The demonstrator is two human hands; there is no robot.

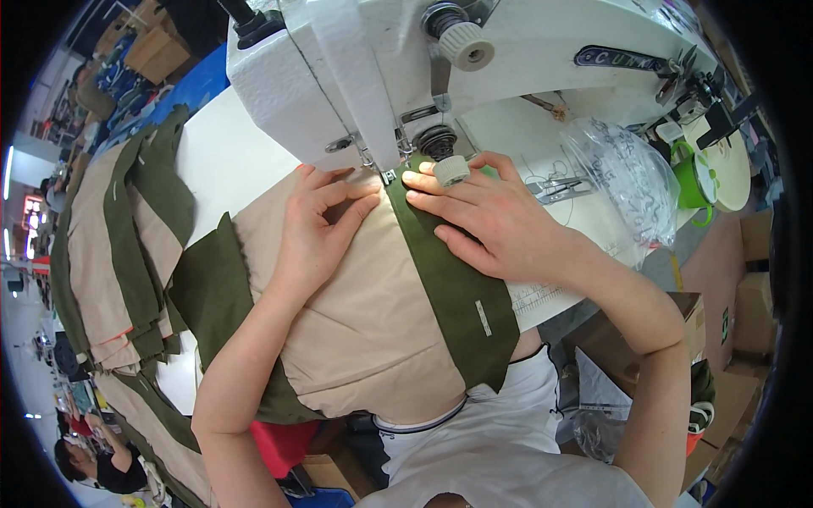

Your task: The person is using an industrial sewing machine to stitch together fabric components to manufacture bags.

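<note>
A beige fabric panel with a dark green band along its right side lies under the sewing machine and hangs over the near table edge. The seam between the two colours runs up to the presser foot. Just left of the foot, my left hand pinches the beige cloth, thumb and forefinger close together. My right hand lies on the green band right of the needle area, its fingers stretched out and pressing the cloth down.
More beige and green pieces are draped at the left. On the table's right side lie thread snips, a clear plastic bag and a green cup. Cardboard boxes stand at the far right. Another person is at lower left.
</note>
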